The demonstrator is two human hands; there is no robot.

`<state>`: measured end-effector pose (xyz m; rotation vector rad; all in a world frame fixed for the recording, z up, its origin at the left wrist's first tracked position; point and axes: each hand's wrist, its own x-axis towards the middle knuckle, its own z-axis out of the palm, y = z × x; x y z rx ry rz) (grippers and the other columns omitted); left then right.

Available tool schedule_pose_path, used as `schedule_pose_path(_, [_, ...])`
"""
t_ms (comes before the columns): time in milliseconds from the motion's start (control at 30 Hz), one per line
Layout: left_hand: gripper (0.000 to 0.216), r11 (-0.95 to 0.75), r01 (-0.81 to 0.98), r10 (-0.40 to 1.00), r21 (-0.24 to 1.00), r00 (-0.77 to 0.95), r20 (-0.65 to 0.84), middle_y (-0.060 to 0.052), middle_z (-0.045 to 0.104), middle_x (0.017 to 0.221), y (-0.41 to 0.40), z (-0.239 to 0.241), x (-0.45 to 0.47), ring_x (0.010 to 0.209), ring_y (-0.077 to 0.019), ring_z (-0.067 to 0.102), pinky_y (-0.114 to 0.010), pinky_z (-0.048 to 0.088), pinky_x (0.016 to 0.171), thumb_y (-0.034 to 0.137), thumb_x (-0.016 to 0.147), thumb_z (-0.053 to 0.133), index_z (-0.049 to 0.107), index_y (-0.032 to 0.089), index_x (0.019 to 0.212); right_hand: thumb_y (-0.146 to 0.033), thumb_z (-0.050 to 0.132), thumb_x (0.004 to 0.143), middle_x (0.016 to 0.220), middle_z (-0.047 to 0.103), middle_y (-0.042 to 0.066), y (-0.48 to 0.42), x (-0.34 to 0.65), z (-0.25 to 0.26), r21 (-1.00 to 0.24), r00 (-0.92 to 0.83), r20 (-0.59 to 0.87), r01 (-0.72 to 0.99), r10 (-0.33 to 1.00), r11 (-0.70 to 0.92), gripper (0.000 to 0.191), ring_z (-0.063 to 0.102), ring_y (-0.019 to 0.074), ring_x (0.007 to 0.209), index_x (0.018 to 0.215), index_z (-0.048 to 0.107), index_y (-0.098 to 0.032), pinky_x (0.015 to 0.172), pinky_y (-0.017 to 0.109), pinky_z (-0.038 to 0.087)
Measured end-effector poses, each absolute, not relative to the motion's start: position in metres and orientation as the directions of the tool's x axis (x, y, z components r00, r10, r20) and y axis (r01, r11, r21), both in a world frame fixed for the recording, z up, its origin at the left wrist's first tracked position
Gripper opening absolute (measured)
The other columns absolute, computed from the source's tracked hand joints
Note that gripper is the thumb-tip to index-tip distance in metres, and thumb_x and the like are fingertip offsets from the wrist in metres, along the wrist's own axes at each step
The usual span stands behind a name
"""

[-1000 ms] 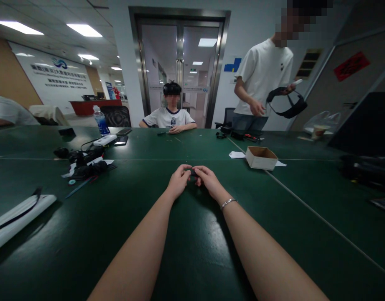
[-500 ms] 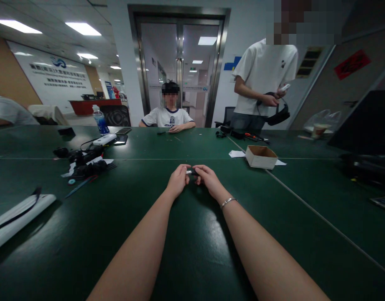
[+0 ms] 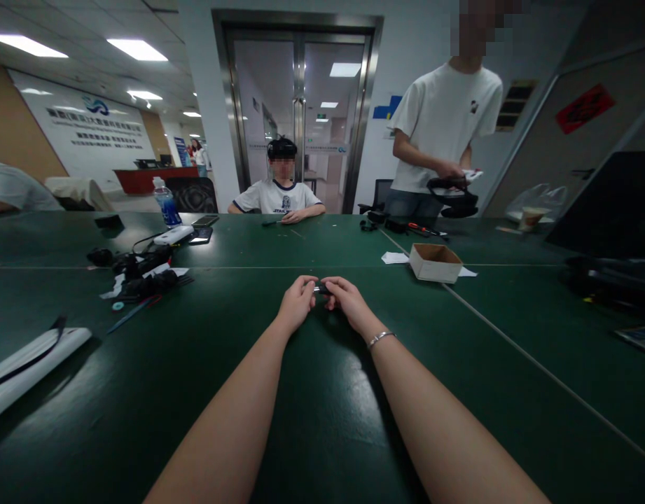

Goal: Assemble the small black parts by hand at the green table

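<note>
My left hand (image 3: 297, 304) and my right hand (image 3: 347, 302) meet fingertip to fingertip over the dark green table (image 3: 322, 392), both curled. Between them they pinch a small dark object (image 3: 321, 288) with a pale glint on it; I cannot make out what it is. A thin bracelet (image 3: 381, 339) circles my right wrist. Both forearms stretch forward from the near edge.
An open cardboard box (image 3: 435, 262) sits on paper at the right. A tangle of black gear and cables (image 3: 143, 274) lies at the left, with a water bottle (image 3: 165, 201) behind. A white case (image 3: 25, 364) lies near left. One person sits opposite; another person (image 3: 445, 126) stands holding a black headset.
My hands have stayed put, fingers shifting slightly on the small object. The standing person has lowered the black headset from chest height toward the table.
</note>
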<state>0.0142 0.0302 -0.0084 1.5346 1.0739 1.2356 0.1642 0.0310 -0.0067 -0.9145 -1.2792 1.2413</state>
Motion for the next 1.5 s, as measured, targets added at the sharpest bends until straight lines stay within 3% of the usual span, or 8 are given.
schedule_pose_path(133, [0.033, -0.264, 0.085, 0.962, 0.961, 0.100, 0.255, 0.005, 0.047, 0.051, 0.031, -0.008, 0.012, 0.041, -0.0081, 0.040, -0.019, 0.028, 0.042, 0.043, 0.088, 0.046, 0.057, 0.016, 0.102, -0.037, 0.071, 0.070, 0.067, 0.060, -0.003, 0.031, 0.165, -0.008, -0.974, -0.174, 0.208, -0.124, 0.962, 0.188, 0.037, 0.051, 0.0085, 0.046, 0.097, 0.061, -0.015, 0.050, 0.023, 0.042])
schedule_pose_path(300, [0.030, -0.313, 0.128, 0.948, 0.941, -0.013, 0.317, 0.005, 0.049, 0.053, 0.032, -0.008, 0.007, 0.046, -0.0084, 0.043, -0.019, 0.031, 0.047, 0.047, 0.084, 0.053, 0.057, 0.017, 0.084, -0.025, 0.071, 0.070, 0.075, 0.063, 0.000, 0.031, 0.160, -0.010, -0.980, -0.270, 0.183, 0.027, 0.945, 0.198, 0.028, 0.050, 0.0079, 0.048, 0.093, 0.060, -0.015, 0.044, 0.020, 0.038])
schedule_pose_path(400, [0.030, -0.325, 0.179, 0.945, 0.929, 0.011, 0.328, 0.004, 0.052, 0.056, 0.032, -0.009, 0.006, 0.051, -0.0094, 0.047, -0.020, 0.034, 0.051, 0.048, 0.082, 0.055, 0.058, 0.018, 0.080, -0.022, 0.071, 0.070, 0.079, 0.065, 0.002, 0.031, 0.157, -0.012, -0.966, -0.258, 0.167, 0.149, 0.951, 0.210, 0.019, 0.054, 0.0107, 0.056, 0.086, 0.061, -0.015, 0.044, 0.019, 0.039])
schedule_pose_path(500, [0.028, -0.351, 0.252, 0.937, 0.902, 0.086, 0.340, 0.002, 0.061, 0.065, 0.032, -0.010, 0.007, 0.060, -0.0112, 0.053, -0.022, 0.038, 0.058, 0.046, 0.081, 0.058, 0.062, 0.018, 0.078, -0.022, 0.073, 0.070, 0.071, 0.063, 0.001, 0.032, 0.157, -0.015, -0.927, -0.221, 0.184, 0.285, 0.958, 0.244, 0.016, 0.054, 0.0112, 0.054, 0.081, 0.063, -0.015, 0.046, 0.020, 0.040])
schedule_pose_path(633, [0.025, -0.355, 0.305, 0.935, 0.884, 0.141, 0.327, 0.000, 0.065, 0.073, 0.030, -0.008, 0.008, 0.067, -0.0139, 0.058, -0.024, 0.043, 0.063, 0.044, 0.082, 0.058, 0.065, 0.019, 0.081, -0.022, 0.074, 0.069, 0.070, 0.063, 0.000, 0.032, 0.158, -0.016, -0.891, -0.199, 0.210, 0.363, 0.957, 0.271, 0.017, 0.054, 0.0119, 0.055, 0.079, 0.063, -0.014, 0.050, 0.021, 0.042])
schedule_pose_path(833, [0.019, -0.429, 0.419, 0.898, 0.801, 0.101, 0.428, -0.003, 0.062, 0.087, 0.028, -0.005, 0.004, 0.079, -0.0159, 0.059, -0.027, 0.046, 0.072, 0.038, 0.080, 0.062, 0.071, 0.021, 0.079, -0.021, 0.072, 0.071, 0.068, 0.061, -0.001, 0.030, 0.158, -0.014, -0.866, -0.210, 0.217, 0.410, 0.953, 0.287, 0.015, 0.054, 0.0117, 0.055, 0.081, 0.063, -0.014, 0.051, 0.021, 0.041])
schedule_pose_path(1100, [0.023, -0.430, 0.283, 0.902, 0.857, 0.099, 0.420, -0.004, 0.069, 0.086, 0.029, -0.006, 0.004, 0.081, -0.0175, 0.064, -0.028, 0.049, 0.074, 0.036, 0.074, 0.071, 0.069, 0.021, 0.090, -0.018, 0.071, 0.072, 0.064, 0.060, -0.002, 0.032, 0.160, -0.015, -0.888, -0.228, 0.203, 0.368, 0.952, 0.277, 0.012, 0.052, 0.0112, 0.050, 0.081, 0.064, -0.016, 0.046, 0.020, 0.039])
schedule_pose_path(1500, [0.019, -0.422, 0.144, 0.899, 0.895, 0.190, 0.394, -0.006, 0.071, 0.089, 0.036, -0.012, 0.001, 0.083, -0.0186, 0.066, -0.030, 0.051, 0.079, 0.028, 0.079, 0.062, 0.072, 0.018, 0.091, -0.016, 0.067, 0.075, 0.069, 0.062, -0.001, 0.034, 0.160, -0.018, -0.905, -0.256, 0.200, 0.320, 0.946, 0.279, 0.007, 0.050, 0.0090, 0.048, 0.079, 0.062, -0.015, 0.043, 0.019, 0.037])
